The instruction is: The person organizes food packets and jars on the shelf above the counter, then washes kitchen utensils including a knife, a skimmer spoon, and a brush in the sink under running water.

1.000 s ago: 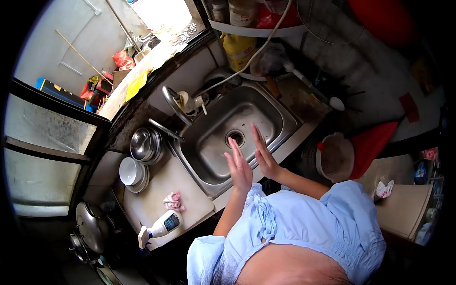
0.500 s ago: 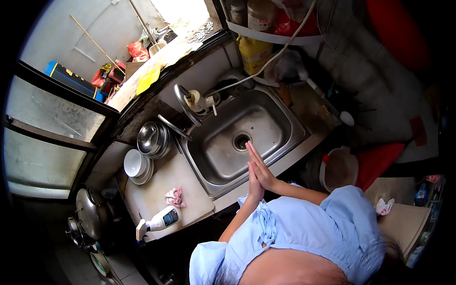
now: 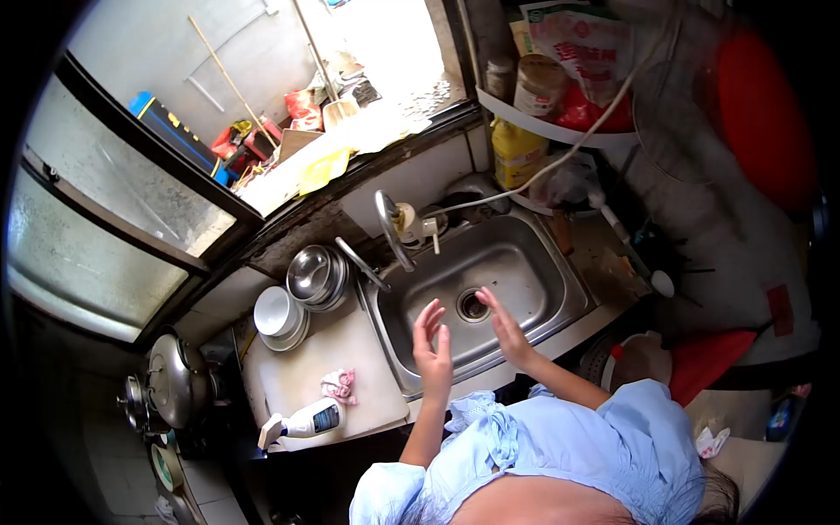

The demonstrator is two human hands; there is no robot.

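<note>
1 sink (image 3: 525,271) lies beneath the fingers of the left hand (image 3: 431,344), loosely curved, and the right hand (image 3: 507,332), straighter, held apart. The surface (image 3: 302,367) carries 2 dish stacks (image 3: 312,278), 1 cloth (image 3: 338,385), 1 spray bottle (image 3: 313,421).

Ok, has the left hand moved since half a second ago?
Yes. Judged against the sink drain, the left hand has shifted leftward, toward the white board, and now stands apart from the right hand.
</note>
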